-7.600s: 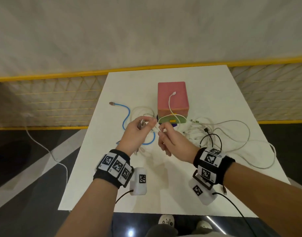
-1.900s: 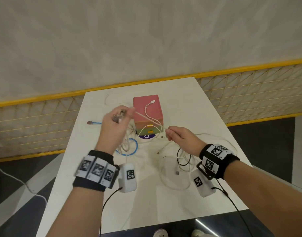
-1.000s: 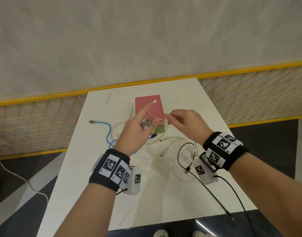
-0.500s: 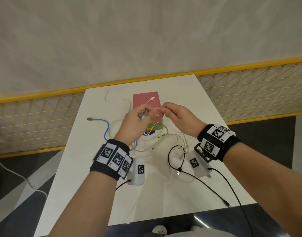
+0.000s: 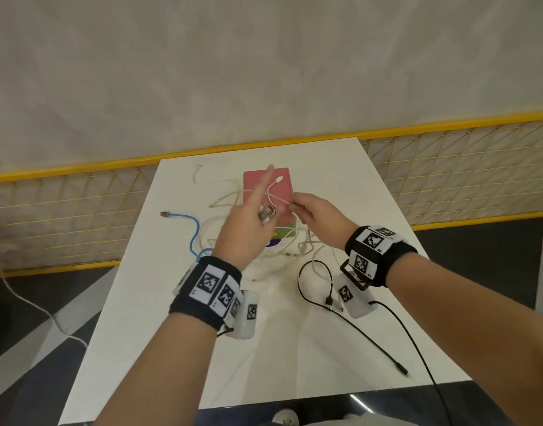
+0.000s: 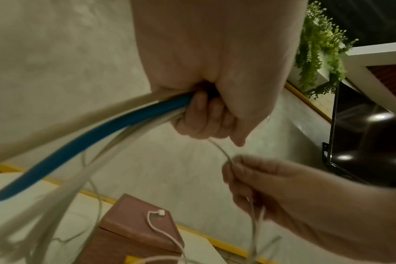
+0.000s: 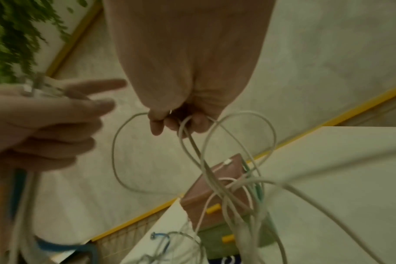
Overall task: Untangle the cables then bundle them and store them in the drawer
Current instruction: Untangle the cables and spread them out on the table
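Note:
Above the pink drawer box [image 5: 282, 195], my left hand [image 5: 255, 210] grips a bunch of cables: the blue cable [image 6: 79, 141], white cables [image 6: 124, 137] and their metal plugs [image 5: 266, 215], with the index finger pointing up. Just to its right, my right hand [image 5: 298, 206] pinches a thin white cable [image 7: 215, 142] that hangs in loops toward the box. One white plug [image 5: 279, 179] lies on the box top. The blue cable's far plug [image 5: 165, 214] rests on the white table [image 5: 172, 302].
A black cable [image 5: 313, 281] loops on the table near my right wrist and trails to the front right edge. The box has a green drawer front [image 7: 215, 239] with yellow handles. A yellow mesh fence [image 5: 64, 216] borders the table's far end.
The hands, touching half a second ago, have parted slightly. My left index finger has straightened upward and my right hand has drawn the white cable a little to the right.

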A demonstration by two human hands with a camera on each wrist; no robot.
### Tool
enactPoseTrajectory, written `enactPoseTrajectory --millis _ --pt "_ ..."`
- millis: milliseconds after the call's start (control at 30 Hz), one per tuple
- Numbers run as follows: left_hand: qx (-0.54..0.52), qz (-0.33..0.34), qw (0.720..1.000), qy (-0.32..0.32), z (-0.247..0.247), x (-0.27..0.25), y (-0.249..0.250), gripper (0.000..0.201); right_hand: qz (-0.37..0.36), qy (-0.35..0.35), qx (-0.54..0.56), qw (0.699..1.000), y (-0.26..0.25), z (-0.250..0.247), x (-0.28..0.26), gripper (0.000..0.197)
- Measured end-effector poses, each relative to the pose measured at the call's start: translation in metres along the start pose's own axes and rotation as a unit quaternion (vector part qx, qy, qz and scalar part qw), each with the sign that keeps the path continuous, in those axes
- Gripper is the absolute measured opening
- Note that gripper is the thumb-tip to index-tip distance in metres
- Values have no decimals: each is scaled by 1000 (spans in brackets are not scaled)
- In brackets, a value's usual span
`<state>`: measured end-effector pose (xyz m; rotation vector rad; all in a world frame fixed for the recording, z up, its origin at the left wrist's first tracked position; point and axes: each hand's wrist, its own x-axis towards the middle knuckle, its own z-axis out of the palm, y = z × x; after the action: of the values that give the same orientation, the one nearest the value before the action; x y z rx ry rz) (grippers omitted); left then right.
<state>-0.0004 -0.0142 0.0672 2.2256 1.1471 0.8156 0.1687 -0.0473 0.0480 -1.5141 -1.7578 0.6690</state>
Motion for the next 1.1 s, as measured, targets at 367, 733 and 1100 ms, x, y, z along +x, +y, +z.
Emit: enactPoseTrajectory --millis 367,733,1100 --pt "-12 -68 974 217 -14 19 -16 23 46 -65 -117 990 23 -2 15 22" --pt "9 -26 997 67 -2 16 -5 20 -10 -20 -52 998 3 -10 12 21" --pt "-30 -39 997 67 -14 0 -31 23 -25 -7 -87 996 5 -1 21 19"
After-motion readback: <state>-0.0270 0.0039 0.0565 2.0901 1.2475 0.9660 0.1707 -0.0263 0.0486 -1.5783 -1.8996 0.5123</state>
